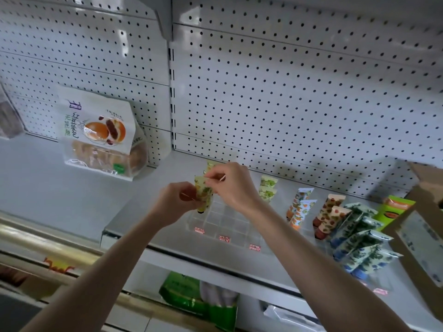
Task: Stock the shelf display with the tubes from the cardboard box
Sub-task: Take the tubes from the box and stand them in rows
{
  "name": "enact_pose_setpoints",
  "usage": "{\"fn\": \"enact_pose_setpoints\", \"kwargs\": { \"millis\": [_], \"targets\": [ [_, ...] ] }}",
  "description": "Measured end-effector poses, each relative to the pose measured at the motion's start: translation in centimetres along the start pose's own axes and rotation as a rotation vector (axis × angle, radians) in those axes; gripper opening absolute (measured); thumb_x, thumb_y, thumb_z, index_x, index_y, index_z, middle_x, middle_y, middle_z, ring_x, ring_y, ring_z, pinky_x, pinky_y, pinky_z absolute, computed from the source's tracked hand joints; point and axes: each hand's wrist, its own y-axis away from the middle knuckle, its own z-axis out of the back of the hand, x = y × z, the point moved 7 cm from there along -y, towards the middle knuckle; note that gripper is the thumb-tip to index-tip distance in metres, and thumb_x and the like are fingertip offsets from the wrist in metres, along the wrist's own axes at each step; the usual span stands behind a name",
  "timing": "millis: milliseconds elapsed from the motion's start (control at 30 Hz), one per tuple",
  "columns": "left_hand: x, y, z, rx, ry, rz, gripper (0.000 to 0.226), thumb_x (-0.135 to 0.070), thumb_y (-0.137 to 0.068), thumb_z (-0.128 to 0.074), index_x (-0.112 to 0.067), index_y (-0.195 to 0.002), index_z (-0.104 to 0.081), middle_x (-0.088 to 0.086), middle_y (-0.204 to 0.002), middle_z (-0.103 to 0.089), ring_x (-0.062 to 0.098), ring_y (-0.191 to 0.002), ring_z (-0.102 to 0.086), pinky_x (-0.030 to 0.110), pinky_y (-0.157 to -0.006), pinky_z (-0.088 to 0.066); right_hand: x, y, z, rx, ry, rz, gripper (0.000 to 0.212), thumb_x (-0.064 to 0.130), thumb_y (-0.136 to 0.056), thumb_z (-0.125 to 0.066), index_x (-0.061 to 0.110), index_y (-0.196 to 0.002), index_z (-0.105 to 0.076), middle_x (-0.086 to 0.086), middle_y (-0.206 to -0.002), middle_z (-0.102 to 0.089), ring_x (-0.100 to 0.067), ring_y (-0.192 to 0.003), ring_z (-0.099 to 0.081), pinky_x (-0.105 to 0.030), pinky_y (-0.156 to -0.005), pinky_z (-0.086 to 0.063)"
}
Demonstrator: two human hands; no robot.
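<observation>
I see the left hand (175, 204) grip the yellow fruit-print tube (203, 194) while the right hand (233, 185) pinches its flat top, just above the clear plastic slotted tray (223, 220) on the grey shelf (148, 195). At three o'clock stand more printed tubes (330, 212), then the brown cardboard box (429, 207).

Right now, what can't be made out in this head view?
Head view:
1. Cardboard box: cut off by the right edge; its inside is unseen, so remaining tubes cannot be counted.
2. Price labels on the clear organizer: blurred, unreadable.
3. Rear yellow tube: mostly hidden behind the right hand.
4. Dark item at far left: blurred and cut by the frame edge.
</observation>
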Motion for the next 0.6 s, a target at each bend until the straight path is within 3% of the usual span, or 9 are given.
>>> {"fn": "enact_pose_setpoints", "kwargs": {
  "millis": [267,400,600],
  "targets": [
    [0.5,-0.2,-0.8,0.035,0.011,-0.001,0.024,0.002,-0.067,-0.079,-0.003,-0.088,-0.069,0.006,-0.081,-0.072,0.005,-0.070,-0.067,0.021,-0.076,-0.054,-0.9,0.4,-0.7,0.015,0.050,-0.056,0.008,0.009,-0.083,-0.068,0.007,-0.089,-0.073,-0.003,-0.083,-0.070,-0.012,-0.068,-0.062,-0.026,-0.076,-0.053],
    [0.7,-0.4,-0.6,0.024,0.046,0.025,0.025,-0.001,-0.067,-0.079,-0.004,-0.089,-0.069,0.008,-0.083,-0.072,0.016,-0.076,-0.069,0.029,-0.080,-0.055,-1.1,0.3,-0.5,0.021,0.057,-0.070,0.006,0.007,-0.083,-0.066,0.009,-0.086,-0.072,0.003,-0.072,-0.063,-0.014,-0.069,-0.063,-0.029,-0.076,-0.054],
    [0.3,-0.1,-0.6,0.007,0.040,0.019,0.026,-0.003,-0.068,-0.079,-0.008,-0.091,-0.068,0.006,-0.083,-0.072,0.017,-0.077,-0.069,0.034,-0.081,-0.056,-1.4,0.2,-0.8,0.030,0.047,-0.086,0.005,0.010,-0.082,-0.067,0.011,-0.086,-0.071,-0.002,-0.080,-0.069,-0.017,-0.073,-0.066,-0.031,-0.077,-0.055]
  ]
}}
